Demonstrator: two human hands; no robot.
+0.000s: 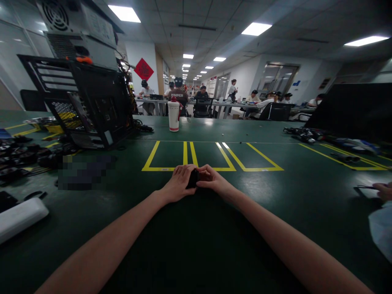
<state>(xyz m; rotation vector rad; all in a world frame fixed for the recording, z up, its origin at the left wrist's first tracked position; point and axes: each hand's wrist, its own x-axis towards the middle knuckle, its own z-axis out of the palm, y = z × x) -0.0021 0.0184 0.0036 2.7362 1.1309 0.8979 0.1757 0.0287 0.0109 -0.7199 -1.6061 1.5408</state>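
Observation:
A small black object (193,179) is between my two hands, just in front of the yellow tape outlines (214,168) on the green table (190,228). My left hand (180,183) is wrapped over its left side, with the thumb at the bottom. On the right side, the fingertips and thumb of my right hand (213,179) pinch its edge. The fingers cover much of the object, so its exact kind cannot be made out.
An open black computer case (92,102) and cables stand at the left, near a white object (21,218). A white cup (173,116) is farther back. Cables (306,134) lie at right, by a dark panel (355,110). Another person's hand (384,191) holds a pen.

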